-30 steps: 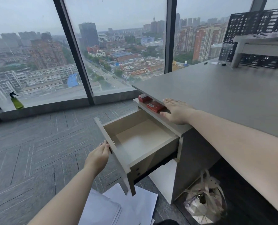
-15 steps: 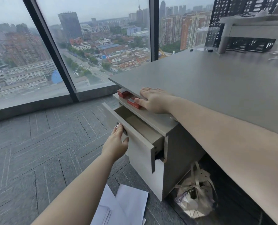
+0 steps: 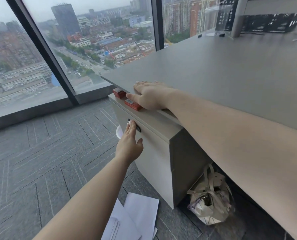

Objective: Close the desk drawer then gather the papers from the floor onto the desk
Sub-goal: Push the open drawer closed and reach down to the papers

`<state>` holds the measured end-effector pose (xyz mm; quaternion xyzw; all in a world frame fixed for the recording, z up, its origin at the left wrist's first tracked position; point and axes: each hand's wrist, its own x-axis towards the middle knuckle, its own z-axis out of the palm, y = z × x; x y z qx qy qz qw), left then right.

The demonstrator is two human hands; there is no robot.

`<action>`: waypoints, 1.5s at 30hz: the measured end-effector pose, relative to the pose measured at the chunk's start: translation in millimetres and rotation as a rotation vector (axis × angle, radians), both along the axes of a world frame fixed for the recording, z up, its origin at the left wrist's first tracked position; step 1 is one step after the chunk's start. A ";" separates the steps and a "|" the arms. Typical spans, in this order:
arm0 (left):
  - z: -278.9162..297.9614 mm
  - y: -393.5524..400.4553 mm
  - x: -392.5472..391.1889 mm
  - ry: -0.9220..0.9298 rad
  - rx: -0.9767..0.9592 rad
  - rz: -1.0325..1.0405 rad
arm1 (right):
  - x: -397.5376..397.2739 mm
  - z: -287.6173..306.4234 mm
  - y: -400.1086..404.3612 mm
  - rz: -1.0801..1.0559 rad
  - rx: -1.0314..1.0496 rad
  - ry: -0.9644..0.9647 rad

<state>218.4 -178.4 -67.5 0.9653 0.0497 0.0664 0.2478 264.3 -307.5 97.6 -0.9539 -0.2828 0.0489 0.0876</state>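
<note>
The beige drawer (image 3: 154,153) of the cabinet under the grey desk (image 3: 222,71) sits flush with the cabinet front. My left hand (image 3: 129,144) lies flat against the drawer front, fingers apart, fingertips at its small dark handle (image 3: 138,129). My right hand (image 3: 149,96) rests palm down on the desk's edge, fingers spread, holding nothing. White papers (image 3: 135,220) lie overlapped on the grey carpet just below the cabinet, near the bottom of the head view.
Two red boxes (image 3: 133,104) lie on the cabinet top beside my right hand. A white bag (image 3: 210,203) sits under the desk. A black perforated rack (image 3: 269,21) and a grey stand occupy the desk's far end. Floor-to-ceiling windows (image 3: 92,49) stand beyond.
The drawer went from wide open to shut, pushed in by my left hand. My right hand stayed on the desk edge. The view moved closer to the cabinet.
</note>
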 end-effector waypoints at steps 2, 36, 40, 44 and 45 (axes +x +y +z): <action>-0.7 2.4 0.0 -0.015 -0.034 -0.017 | 0.8 -0.6 0.0 0.002 0.001 0.001; -15.2 19.6 40.0 -0.287 0.240 0.204 | 7.3 -3.9 1.0 0.017 0.043 -0.008; -12.7 19.3 39.8 -0.256 0.290 0.194 | 5.9 -3.8 2.1 0.017 0.047 -0.007; -4.0 21.7 37.9 -0.211 0.470 0.096 | 4.8 -2.6 2.2 0.014 0.050 -0.010; -3.6 23.0 38.2 -0.206 0.495 0.083 | 4.2 -2.2 2.4 0.015 0.050 -0.011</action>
